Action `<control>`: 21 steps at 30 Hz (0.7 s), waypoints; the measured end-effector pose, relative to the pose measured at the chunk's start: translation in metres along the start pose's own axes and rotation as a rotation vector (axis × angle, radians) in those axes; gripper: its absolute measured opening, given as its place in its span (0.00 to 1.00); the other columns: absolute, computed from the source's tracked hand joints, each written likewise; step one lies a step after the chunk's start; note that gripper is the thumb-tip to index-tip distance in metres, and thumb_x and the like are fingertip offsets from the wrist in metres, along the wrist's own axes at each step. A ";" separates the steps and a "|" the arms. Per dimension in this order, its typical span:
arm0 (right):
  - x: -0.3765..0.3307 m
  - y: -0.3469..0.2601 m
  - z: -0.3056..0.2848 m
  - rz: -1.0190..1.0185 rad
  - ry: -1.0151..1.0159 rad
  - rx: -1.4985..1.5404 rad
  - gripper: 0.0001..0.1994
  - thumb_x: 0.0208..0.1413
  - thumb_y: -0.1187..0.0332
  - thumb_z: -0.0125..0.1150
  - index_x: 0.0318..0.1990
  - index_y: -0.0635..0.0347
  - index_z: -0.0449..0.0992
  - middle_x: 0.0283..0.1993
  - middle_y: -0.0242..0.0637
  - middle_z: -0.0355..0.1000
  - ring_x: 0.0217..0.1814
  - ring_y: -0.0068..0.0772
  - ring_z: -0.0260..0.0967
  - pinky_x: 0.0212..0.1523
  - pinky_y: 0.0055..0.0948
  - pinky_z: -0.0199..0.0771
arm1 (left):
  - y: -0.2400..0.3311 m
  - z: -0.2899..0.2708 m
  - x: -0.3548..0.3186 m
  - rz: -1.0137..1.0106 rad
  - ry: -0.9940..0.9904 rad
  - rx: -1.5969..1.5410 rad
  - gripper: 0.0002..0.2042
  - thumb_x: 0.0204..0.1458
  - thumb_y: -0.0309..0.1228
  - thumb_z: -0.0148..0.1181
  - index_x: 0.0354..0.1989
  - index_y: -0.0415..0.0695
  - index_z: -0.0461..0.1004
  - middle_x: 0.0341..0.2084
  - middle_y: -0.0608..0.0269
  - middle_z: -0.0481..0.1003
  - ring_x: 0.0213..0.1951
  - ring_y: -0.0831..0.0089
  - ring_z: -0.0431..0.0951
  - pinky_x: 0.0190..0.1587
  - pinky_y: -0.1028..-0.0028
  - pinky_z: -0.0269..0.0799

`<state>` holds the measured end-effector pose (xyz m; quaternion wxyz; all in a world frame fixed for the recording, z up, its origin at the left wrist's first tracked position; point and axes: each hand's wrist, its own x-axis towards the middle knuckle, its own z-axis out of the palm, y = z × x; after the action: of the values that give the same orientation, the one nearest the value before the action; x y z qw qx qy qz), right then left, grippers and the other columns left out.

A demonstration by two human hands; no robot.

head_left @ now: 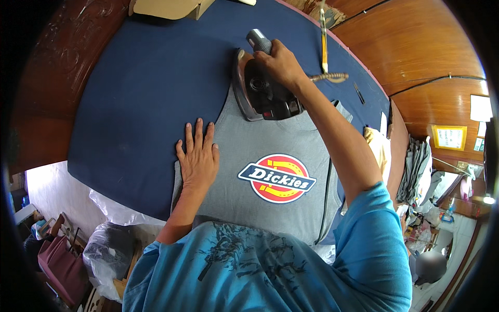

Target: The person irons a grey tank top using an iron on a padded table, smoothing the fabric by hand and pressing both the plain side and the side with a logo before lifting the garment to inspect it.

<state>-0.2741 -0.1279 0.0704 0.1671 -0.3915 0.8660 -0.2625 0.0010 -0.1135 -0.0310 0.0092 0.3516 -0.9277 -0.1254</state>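
One grey garment (270, 177) lies flat on a dark blue padded table (145, 88), its lower part running toward the person's body at the bottom of the view. It carries a single round badge print (277, 178) in red, yellow and navy at mid-chest; the cloth around the print looks smooth, with no visible folds.

At the left, clear plastic bags (112, 229) sit below the table edge. The blue surface left of the garment is bare up to the curved wooden border, giving wide room on that side. The left hand (197, 156) lies palm down on the garment's left edge, fingers spread and flat, gripping nothing; the fingertips reach onto the blue cover.

Further right, one dark iron (262, 86) rests on the garment's upper edge, partly on cloth and partly on the blue cover. The right hand (280, 62) is wrapped closed around its handle. Above the iron the table is free up to one cardboard box (171, 8) at the far edge.

At the right, one thin stick-like tool (324, 39) lies near the table's border, well apart from the iron. The garment's right edge lies near the table's right side, where little spare surface remains. One dark cord (326, 200) runs along that edge.
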 end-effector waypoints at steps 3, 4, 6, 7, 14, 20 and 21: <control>0.022 -0.009 0.004 0.010 0.017 0.000 0.25 0.49 0.54 0.54 0.43 0.73 0.67 0.37 0.54 0.71 0.39 0.44 0.72 0.42 0.34 0.69 | 0.000 -0.001 -0.001 0.005 0.004 0.022 0.26 0.55 0.38 0.41 0.64 0.52 0.52 0.66 0.61 0.46 0.66 0.61 0.43 0.61 0.55 0.38; 0.032 -0.012 0.003 0.039 0.022 0.012 0.26 0.48 0.54 0.54 0.43 0.72 0.67 0.37 0.54 0.71 0.39 0.44 0.72 0.42 0.34 0.69 | 0.001 -0.002 -0.001 0.002 -0.010 0.017 0.26 0.55 0.38 0.41 0.64 0.52 0.52 0.66 0.61 0.46 0.66 0.61 0.43 0.61 0.55 0.38; 0.036 -0.015 0.007 0.055 0.045 0.038 0.25 0.47 0.54 0.55 0.43 0.71 0.68 0.37 0.54 0.71 0.39 0.44 0.72 0.42 0.34 0.69 | 0.000 -0.002 0.000 -0.017 -0.042 0.009 0.26 0.55 0.39 0.41 0.64 0.52 0.51 0.66 0.61 0.46 0.66 0.61 0.43 0.61 0.55 0.38; 0.033 -0.015 0.010 0.035 0.012 0.034 0.26 0.47 0.55 0.55 0.44 0.72 0.67 0.38 0.56 0.71 0.41 0.47 0.71 0.44 0.35 0.68 | -0.001 -0.001 -0.001 -0.027 -0.045 0.013 0.26 0.55 0.39 0.41 0.64 0.52 0.51 0.66 0.62 0.46 0.66 0.61 0.43 0.61 0.55 0.38; 0.052 -0.012 -0.002 0.050 -0.012 0.138 0.27 0.46 0.53 0.57 0.46 0.69 0.67 0.41 0.57 0.71 0.47 0.51 0.69 0.48 0.37 0.67 | 0.005 -0.002 -0.001 -0.024 -0.051 0.028 0.27 0.56 0.39 0.41 0.65 0.54 0.49 0.66 0.64 0.45 0.67 0.63 0.40 0.61 0.54 0.38; 0.001 -0.001 -0.053 -0.229 -0.153 0.023 0.25 0.50 0.51 0.55 0.48 0.61 0.68 0.36 0.41 0.70 0.36 0.33 0.67 0.39 0.29 0.65 | 0.001 -0.022 0.015 -0.092 -0.118 -0.180 0.28 0.55 0.36 0.45 0.65 0.54 0.49 0.64 0.63 0.50 0.66 0.63 0.46 0.61 0.51 0.36; -0.014 0.004 -0.062 -0.214 -0.193 0.017 0.24 0.50 0.51 0.56 0.48 0.60 0.68 0.36 0.40 0.70 0.36 0.33 0.67 0.39 0.29 0.65 | 0.001 -0.027 0.025 -0.102 -0.127 -0.254 0.28 0.55 0.36 0.46 0.65 0.54 0.49 0.64 0.63 0.51 0.65 0.63 0.47 0.61 0.50 0.36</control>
<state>-0.2978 -0.0948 0.1196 0.2239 -0.5037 0.7969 -0.2473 -0.0154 -0.1354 -0.0067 -0.0114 0.3856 -0.8840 -0.2642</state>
